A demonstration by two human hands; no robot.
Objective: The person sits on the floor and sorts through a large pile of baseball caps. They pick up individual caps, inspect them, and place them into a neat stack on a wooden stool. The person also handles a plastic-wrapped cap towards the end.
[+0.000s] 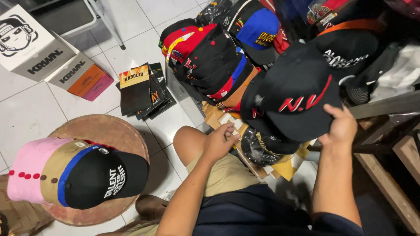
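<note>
I am sitting with my knee up over a white tiled floor [30,118], looking down at piles of caps. My right hand [341,126] is clamped on the brim edge of a black cap [297,96] with red stitched letters, fingers curled over the top of the brim and the thumb hidden beneath it; the cap sits at the front of a long stack of caps [218,61] that runs away from me, black, red, blue and orange ones nested one into another. My left hand [218,142] hovers just beside my knee, loosely closed with the fingers bent in, and I cannot tell whether it pinches anything; it is near some cardboard pieces [227,120] and a cap wrapped in clear plastic [258,148] that lie under the black cap. To my left a round wooden stool [105,131] carries a second, shorter row of nested caps: a pink cap [26,175] at the far end, a tan cap [57,166] with a blue band in the middle, and a black lettered cap [105,177] with white lettering at the front. Farther off on the floor lie dark flat packets [142,89] fanned in a small heap, and beyond them white boxes [39,48] with an orange and a pink side. A wooden frame [393,175] stands at my right, well apart from the stool.
</note>
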